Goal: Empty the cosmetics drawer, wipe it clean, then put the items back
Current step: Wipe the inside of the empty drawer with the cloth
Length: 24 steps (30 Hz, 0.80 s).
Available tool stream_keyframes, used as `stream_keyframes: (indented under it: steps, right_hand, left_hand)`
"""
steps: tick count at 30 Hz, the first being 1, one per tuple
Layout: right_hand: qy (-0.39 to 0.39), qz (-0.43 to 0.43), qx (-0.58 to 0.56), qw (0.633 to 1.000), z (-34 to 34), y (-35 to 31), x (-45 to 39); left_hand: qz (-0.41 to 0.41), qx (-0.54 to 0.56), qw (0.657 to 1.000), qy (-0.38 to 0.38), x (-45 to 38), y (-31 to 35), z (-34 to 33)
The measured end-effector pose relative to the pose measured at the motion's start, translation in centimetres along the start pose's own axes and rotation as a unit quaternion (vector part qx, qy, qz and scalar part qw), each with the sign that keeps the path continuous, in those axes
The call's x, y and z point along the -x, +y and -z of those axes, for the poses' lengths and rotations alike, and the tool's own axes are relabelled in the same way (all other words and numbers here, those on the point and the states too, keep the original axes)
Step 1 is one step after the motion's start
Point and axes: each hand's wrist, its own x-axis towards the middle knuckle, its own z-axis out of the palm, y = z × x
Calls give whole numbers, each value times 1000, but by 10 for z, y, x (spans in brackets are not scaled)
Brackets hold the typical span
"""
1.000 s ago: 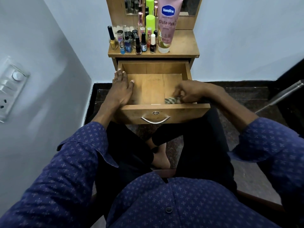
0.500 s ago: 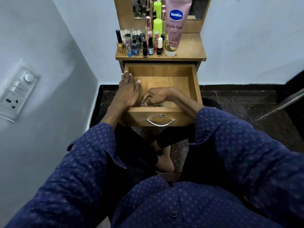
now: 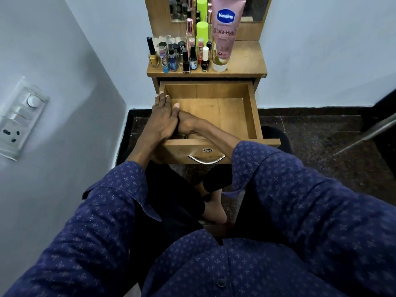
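The wooden drawer (image 3: 253, 112) stands pulled open, and the part of its floor I can see is bare. My left hand (image 3: 160, 122) lies flat along the drawer's left rim, fingers straight. My right hand (image 3: 189, 125) reaches across into the front left corner of the drawer, right against my left hand, which hides its fingers. The patterned cloth it held a moment ago is hidden under the two hands. The cosmetics stand on the dresser top (image 3: 246, 63): a pink Vaseline tube (image 3: 224, 35) and several small nail polish bottles (image 3: 184, 58).
A mirror panel rises behind the bottles. A wall with a switch panel (image 3: 19, 118) is close on the left. The drawer handle (image 3: 206, 160) faces my knees. A metal bar (image 3: 368, 131) slants in on the dark floor at the right.
My right hand has slid with the cloth from the drawer's front right corner along the front to the front left corner. My left hand has stayed on the left rim.
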Motion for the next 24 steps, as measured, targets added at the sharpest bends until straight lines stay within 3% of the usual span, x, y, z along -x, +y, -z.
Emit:
stream_keyframes:
  steps: [4, 9, 12, 16, 20, 22, 24]
  right_hand:
    - [-150, 5, 28, 988, 5, 14, -4]
    - [-209, 22, 94, 973, 28, 27, 10]
    - [-270, -19, 82, 959, 61, 45, 34]
    - [-275, -103, 207, 933, 102, 72, 74]
    - [-279, -114, 391, 870, 112, 66, 92]
    - [-284, -96, 399, 866, 110, 59, 90]
    - [-271, -81, 350, 893, 110, 57, 84]
  left_hand:
    - [-6, -1, 1000, -3, 0, 3, -1]
    - [-10, -4, 1000, -1, 0, -1, -1]
    - [-13, -7, 1000, -3, -1, -1, -2]
    - [-12, -16, 1000, -8, 0, -1, -1]
    - [-8, -16, 1000, -9, 1, 0, 2]
    - [-6, -18, 1000, -10, 2, 0, 2]
    - [-6, -16, 1000, -10, 3, 0, 1]
